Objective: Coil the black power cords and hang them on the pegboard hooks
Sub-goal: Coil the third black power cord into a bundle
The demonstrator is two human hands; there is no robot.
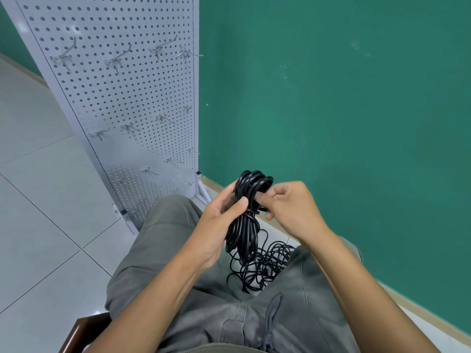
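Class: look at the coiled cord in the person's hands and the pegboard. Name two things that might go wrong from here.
1. The coil has no tie; the left hand and right hand alone hold it, so loops may spring loose.
2. Loose cord tangled on the floor between the legs might snag when lifted toward the hooks.

The thick coiled bundle of power cord (248, 200) is glossy black, and so is the loose tangle of thin cord (262, 263) on the floor. The tall metal pegboard panel (114, 98) is white, dotted all over with a regular grid of small dark holes; its wire hooks (116, 59) are silver. The wall (331, 98) is plain green. The floor tiles (38, 187) are pale grey-white with dark joints. The trousers (216, 314) are grey-green.
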